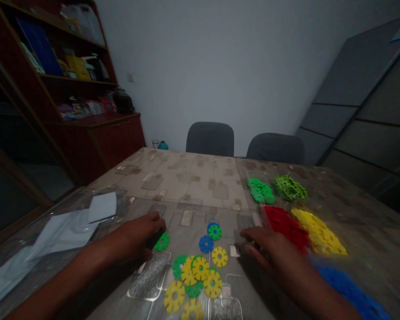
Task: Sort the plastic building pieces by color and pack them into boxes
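Note:
Loose notched plastic discs lie on the table in front of me. A green disc (162,241) is right beside the fingertips of my left hand (138,235); whether they touch it I cannot tell. That hand is loosely bent, thumb apart from the fingers, and nothing shows in it. To the right, my right hand (268,249) hovers low over the table with fingers apart and holds nothing visible. Between the hands are a blue disc (206,244), a green disc (214,231) overlapping another blue one, and a yellow disc (219,257). Nearer me, several yellow and green discs (200,268) overlap.
Sorted heaps lie at the right: green (260,191), light green (290,186), red (285,226), yellow (320,231) and blue (351,291) pieces. Clear plastic packaging with white sheets (65,231) lies left. Two grey chairs (210,138) stand behind the patterned table (186,171).

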Demonstrator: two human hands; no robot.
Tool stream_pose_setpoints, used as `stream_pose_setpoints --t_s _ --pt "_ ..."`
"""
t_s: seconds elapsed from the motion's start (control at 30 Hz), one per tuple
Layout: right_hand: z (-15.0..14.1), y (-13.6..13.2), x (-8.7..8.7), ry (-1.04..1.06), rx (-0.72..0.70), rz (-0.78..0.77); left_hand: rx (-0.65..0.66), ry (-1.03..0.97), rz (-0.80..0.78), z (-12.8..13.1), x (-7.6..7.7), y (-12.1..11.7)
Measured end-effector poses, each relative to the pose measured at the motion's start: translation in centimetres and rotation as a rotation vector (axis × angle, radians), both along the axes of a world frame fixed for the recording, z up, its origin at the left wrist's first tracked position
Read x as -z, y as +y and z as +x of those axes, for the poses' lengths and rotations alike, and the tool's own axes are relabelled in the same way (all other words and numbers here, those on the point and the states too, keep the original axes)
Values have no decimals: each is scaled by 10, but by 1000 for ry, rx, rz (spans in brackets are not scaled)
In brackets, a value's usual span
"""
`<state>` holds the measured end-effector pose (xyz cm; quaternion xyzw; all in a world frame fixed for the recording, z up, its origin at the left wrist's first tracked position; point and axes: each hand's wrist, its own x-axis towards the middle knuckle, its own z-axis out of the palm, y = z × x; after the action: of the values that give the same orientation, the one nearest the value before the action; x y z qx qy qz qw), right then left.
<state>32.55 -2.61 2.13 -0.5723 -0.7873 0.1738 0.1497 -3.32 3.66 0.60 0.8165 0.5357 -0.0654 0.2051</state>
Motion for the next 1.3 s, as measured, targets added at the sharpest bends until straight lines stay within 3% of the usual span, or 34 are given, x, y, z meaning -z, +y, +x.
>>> stream_pose_setpoints --t_s 0.1,0.2,0.4,0.53,0.7,0.97,1.3 --pt "-32 -8 24 -12 -55 -74 12 19 4 3 2 0" --pt "-52 -10 37 -39 -54 -116 24 18 12 4 3 -1" --pt "-54 -2 49 41 7 -99 43 -16 19 10 3 -5" --pt "-50 1 47 229 12 -122 63 -49 27 13 10 -5" --pt "-62 -1 34 379 -81 -253 80 -105 21 14 14 -6" --pt "-78 -10 50 318 -100 -229 84 -148 14 15 12 -8" --pt "-81 -9 53 326 -67 -175 111 -150 20 16 15 -8"
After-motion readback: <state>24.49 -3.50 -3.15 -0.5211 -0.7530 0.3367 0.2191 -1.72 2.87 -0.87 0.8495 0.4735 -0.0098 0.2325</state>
